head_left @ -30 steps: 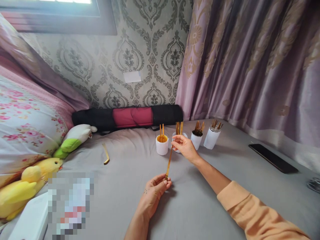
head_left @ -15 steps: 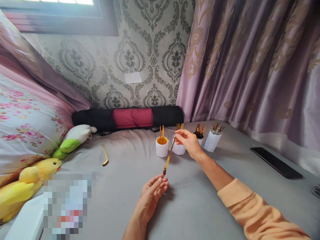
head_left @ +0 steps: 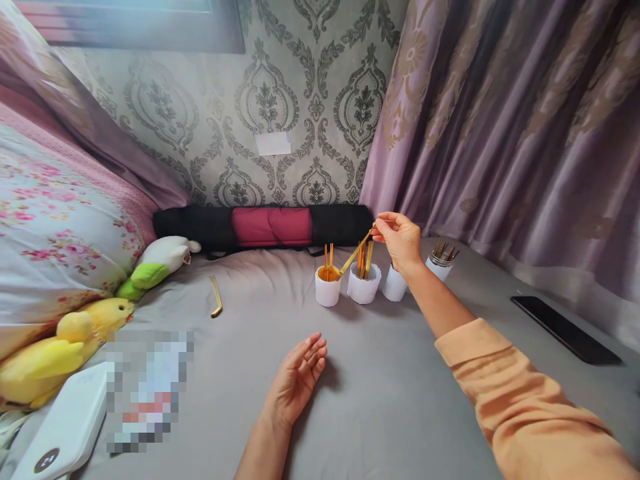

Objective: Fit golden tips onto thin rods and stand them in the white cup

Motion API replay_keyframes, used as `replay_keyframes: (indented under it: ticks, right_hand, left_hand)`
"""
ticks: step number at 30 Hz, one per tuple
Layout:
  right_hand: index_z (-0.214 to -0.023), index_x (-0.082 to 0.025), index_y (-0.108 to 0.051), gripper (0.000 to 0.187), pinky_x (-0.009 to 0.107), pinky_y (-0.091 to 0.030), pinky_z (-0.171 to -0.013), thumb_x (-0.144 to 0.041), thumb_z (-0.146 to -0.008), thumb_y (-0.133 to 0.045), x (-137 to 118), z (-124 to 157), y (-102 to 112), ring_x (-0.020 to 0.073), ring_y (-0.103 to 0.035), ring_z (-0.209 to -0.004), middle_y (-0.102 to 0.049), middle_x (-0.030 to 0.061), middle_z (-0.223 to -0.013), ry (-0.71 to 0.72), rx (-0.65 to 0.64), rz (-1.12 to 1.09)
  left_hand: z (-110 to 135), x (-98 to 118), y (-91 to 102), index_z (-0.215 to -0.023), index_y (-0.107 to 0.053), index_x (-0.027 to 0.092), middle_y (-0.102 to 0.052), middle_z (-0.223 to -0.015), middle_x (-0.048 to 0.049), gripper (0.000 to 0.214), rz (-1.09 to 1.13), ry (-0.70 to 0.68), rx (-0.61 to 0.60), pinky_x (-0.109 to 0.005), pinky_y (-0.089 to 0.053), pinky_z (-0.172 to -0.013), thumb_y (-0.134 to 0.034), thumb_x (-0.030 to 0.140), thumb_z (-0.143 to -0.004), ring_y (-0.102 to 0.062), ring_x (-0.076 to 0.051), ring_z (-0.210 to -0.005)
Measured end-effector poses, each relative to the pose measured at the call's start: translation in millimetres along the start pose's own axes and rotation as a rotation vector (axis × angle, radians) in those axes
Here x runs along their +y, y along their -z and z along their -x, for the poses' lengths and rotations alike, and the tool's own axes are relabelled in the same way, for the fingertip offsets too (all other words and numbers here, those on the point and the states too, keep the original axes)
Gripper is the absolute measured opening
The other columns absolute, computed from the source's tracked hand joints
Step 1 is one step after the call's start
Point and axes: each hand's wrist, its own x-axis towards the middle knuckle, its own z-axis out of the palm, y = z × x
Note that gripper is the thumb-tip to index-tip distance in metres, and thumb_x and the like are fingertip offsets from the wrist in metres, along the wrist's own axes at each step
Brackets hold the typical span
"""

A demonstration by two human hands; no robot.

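My right hand (head_left: 401, 241) pinches the upper end of a thin gold-coloured stick (head_left: 356, 255). The stick slants down to the left, its lower end at the rim of a white-wrapped cup (head_left: 328, 294) with a yellow-orange inside. A few thin sticks stand in that cup. Beside it is a wider white cup (head_left: 363, 289) holding several brown and yellow sticks. Two more white containers stand further right, one white cup (head_left: 395, 285) partly hidden by my right hand, and a jar (head_left: 440, 267) with several dark sticks. My left hand (head_left: 300, 375) hovers palm inward over the sheet, fingers loosely curled, with nothing in it.
A bent gold-coloured piece (head_left: 216, 297) lies on the grey sheet (head_left: 390, 400). Plush toys (head_left: 65, 340) and a white power bank (head_left: 70, 420) are at left, near a blurred-out item (head_left: 150, 393). A black phone (head_left: 564, 330) lies right. Behind is a black-and-red rolled bag (head_left: 270, 225).
My right hand has moved up and away with the gold-coloured stick, bringing its lower end to the left cup. My left hand has let go of that end. The view has shifted slightly.
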Motion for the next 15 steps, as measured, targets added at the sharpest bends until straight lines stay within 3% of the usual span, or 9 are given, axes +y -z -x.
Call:
replay_keyframes:
  ticks: [15]
  right_hand:
    - [-0.086, -0.018, -0.057, 0.022, 0.022, -0.051, -0.051, -0.032, -0.069, -0.056, 22.1, -8.9, -22.2, 0.0092, -0.059, -0.058, -0.059, -0.0014, -0.069, 0.107, -0.078, 0.067]
  left_hand:
    - [-0.9, -0.4, 0.3, -0.096, -0.061, 0.010, -0.061, -0.093, -0.0097, 0.027, 0.017, -0.009, -0.010, -0.023, -0.049, -0.067, -0.062, 0.019, -0.071, -0.059, -0.013, -0.076]
